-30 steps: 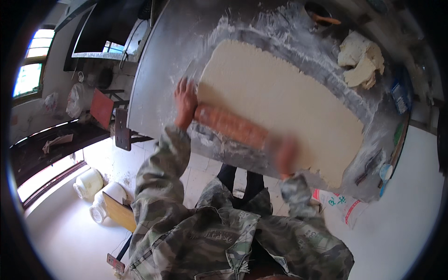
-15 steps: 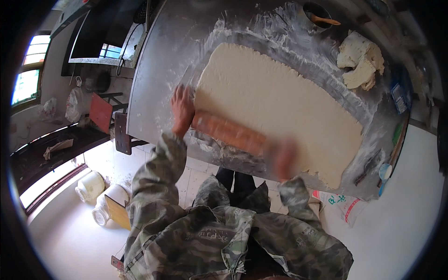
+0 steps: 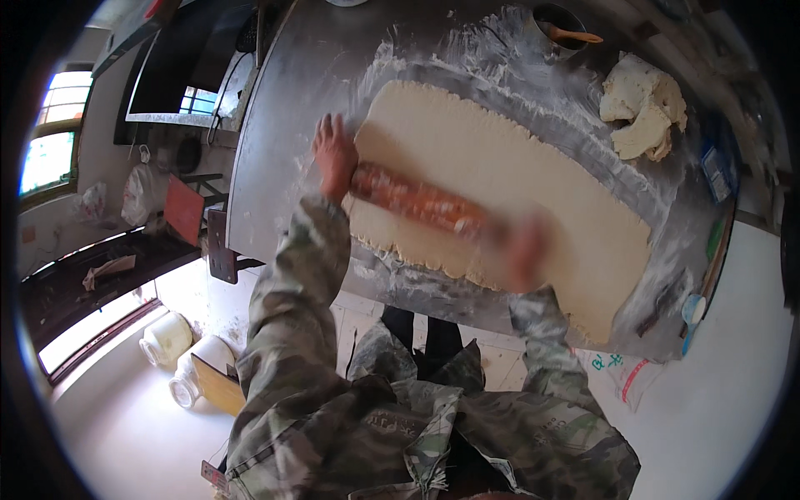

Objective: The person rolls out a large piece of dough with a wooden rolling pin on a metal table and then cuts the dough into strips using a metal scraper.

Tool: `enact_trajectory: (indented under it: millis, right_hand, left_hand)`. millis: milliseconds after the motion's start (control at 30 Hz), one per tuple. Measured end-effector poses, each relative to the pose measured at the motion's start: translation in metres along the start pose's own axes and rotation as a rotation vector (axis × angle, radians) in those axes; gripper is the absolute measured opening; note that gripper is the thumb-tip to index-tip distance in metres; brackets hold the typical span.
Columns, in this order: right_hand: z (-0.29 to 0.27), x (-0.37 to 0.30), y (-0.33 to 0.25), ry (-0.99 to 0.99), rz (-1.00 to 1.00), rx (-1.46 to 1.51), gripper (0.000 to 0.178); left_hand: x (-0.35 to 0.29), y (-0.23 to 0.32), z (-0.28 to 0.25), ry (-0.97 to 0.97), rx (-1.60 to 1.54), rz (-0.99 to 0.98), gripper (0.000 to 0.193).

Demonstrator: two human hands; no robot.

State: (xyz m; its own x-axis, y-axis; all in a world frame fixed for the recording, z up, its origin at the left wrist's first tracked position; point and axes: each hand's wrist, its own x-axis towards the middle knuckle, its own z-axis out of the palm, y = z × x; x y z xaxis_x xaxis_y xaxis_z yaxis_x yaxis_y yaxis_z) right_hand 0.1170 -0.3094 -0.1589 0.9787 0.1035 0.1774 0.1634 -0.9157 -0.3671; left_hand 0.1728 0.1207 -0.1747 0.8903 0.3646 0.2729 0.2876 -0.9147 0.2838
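Observation:
A reddish-brown rolling pin (image 3: 421,198), dusted with flour, lies across a wide pale sheet of dough (image 3: 500,154) on the grey tabletop (image 3: 283,142). At the pin's left end is my left hand (image 3: 335,158), palm against the end and fingers stretched forward, apart. My right hand (image 3: 525,254) is over the pin's right end, blurred, so its fingers cannot be made out. The dough's near edge shows ragged below the pin. Loose flour (image 3: 492,62) is smeared around the sheet.
Beyond the sheet, to the right, sits a lump of dough (image 3: 642,104). A dark pot (image 3: 557,25) with a wooden-handled tool (image 3: 579,35) stands at the far edge. A blue packet (image 3: 715,172) lies at the right. White tubs (image 3: 200,367) stand on the floor at left.
The rolling pin has moved away from me over the dough, both hands going with it. The strip of dough along the near edge now shows in front of the pin.

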Motion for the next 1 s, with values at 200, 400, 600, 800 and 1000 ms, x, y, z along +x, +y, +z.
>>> enact_trajectory:
  millis: [200,400,600,800,1000]
  right_hand:
    - [-0.013,-0.102,-0.017,-0.064,-0.067,-0.088,0.042]
    - [0.020,0.029,0.000,0.226,0.059,-0.067,0.039]
    - [0.020,-0.036,-0.002,0.134,0.159,-0.064,0.031]
    - [-0.015,-0.060,-0.053,0.106,0.273,0.151,0.032]
    - [0.023,-0.034,-0.049,0.108,0.017,-0.018,0.033]
  left_hand:
    - [-0.102,-0.061,-0.010,-0.100,-0.077,0.021,0.049]
    - [0.039,-0.001,0.020,0.070,-0.062,-0.016,0.044]
    - [-0.023,-0.025,0.010,-0.027,-0.128,0.089,0.038]
    - [-0.094,-0.054,-0.051,-0.222,-0.252,-0.222,0.017]
    - [-0.023,-0.060,-0.014,-0.096,-0.118,-0.056,0.017]
